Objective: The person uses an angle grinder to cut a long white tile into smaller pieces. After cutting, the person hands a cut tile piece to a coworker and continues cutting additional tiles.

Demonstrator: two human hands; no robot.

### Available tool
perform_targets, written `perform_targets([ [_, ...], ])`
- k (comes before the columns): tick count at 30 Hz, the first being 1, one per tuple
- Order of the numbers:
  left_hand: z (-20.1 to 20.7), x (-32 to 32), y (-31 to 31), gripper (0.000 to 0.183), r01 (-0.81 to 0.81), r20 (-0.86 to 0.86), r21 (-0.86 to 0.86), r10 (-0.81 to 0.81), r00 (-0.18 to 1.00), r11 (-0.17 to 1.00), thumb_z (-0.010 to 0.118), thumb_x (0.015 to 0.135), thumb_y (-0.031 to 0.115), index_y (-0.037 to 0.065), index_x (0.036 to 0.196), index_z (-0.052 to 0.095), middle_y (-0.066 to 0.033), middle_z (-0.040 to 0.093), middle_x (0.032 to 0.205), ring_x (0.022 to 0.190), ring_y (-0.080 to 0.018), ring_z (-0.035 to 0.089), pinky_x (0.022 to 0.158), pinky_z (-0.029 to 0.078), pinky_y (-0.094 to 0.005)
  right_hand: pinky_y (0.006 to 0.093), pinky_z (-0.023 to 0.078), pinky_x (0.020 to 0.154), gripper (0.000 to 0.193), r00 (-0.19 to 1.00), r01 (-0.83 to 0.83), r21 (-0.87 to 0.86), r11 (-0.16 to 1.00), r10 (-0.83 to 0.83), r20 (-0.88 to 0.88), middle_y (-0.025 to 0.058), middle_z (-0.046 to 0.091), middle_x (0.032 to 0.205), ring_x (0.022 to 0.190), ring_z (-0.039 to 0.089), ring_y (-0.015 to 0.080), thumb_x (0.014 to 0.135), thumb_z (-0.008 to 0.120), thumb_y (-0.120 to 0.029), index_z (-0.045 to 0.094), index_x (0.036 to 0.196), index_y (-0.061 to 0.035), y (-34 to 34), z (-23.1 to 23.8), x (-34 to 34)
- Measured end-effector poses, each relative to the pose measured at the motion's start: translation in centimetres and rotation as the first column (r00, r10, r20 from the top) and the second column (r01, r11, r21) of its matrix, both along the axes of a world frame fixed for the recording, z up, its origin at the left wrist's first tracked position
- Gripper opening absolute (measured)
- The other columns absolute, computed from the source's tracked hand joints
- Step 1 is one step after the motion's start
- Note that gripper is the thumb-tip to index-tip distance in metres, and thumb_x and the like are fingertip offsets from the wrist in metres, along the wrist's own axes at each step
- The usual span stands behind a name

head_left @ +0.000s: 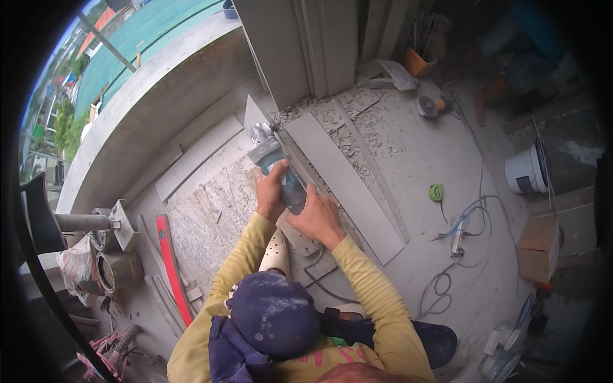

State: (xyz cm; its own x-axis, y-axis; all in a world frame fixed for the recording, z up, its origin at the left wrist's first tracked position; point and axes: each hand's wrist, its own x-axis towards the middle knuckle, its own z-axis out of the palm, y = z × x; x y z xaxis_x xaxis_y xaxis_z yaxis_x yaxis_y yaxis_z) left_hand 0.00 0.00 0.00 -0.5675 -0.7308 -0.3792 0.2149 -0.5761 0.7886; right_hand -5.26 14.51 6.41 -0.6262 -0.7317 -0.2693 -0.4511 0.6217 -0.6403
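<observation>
Both my hands are wrapped round an angle grinder (294, 191) with a teal and dark body and a dusty metal head. My left hand (271, 190) grips the middle of its body from the left side. Closed on the rear end is my right hand (319, 216). The grinder's head lies over a pale, pointed strip of board or tile (255, 113); whether its disc touches the strip is hidden. Just right of the tool, a long grey plank-like piece (345, 185) lies on the floor. My white clog (274, 252) is below the hands, close to my bent knee.
Broken chips (361, 147) litter the floor near the leaning panels (281, 51). A red spirit level (172, 268) lies left; a green tape measure (436, 193), cables (472, 210), an orange power tool (433, 106), a white bucket (527, 170) and another person (511, 70) are right.
</observation>
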Motion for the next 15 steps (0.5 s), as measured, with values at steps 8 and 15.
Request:
perform_targets([
  [8, 1.2, -0.1, -1.4, 0.03, 0.039, -0.038, 0.03, -0.038, 0.999, 0.999, 0.077, 0.098, 0.015, -0.001, 0.121, 0.067, -0.0073, 0.072, 0.1, 0.082, -0.0176, 0.072, 0.071, 0.062, -0.0343, 0.0554, 0.059, 0.085, 0.07, 1.0, 0.017, -0.039, 0.999, -0.017, 0.0, 0.0283, 0.076, 0.095, 0.094, 0.075, 0.0488, 0.077, 0.084, -0.038, 0.057, 0.124, 0.0067, -1.3, 0.4, -0.2],
  [15, 0.5, 0.0, -0.9, 0.032, 0.0, 0.027, -0.017, 0.0, 1.0, 1.0, 0.074, 0.1, 0.019, -0.004, 0.122, 0.072, -0.0103, 0.075, 0.097, 0.081, -0.0189, 0.073, 0.071, 0.063, -0.0339, 0.0563, 0.06, 0.089, 0.074, 0.999, -0.009, 0.005, 1.0, 0.008, 0.044, 0.0317, 0.076, 0.1, 0.099, 0.075, 0.0505, 0.08, 0.083, -0.04, 0.053, 0.129, 0.0069, -1.0, 0.6, -0.1],
])
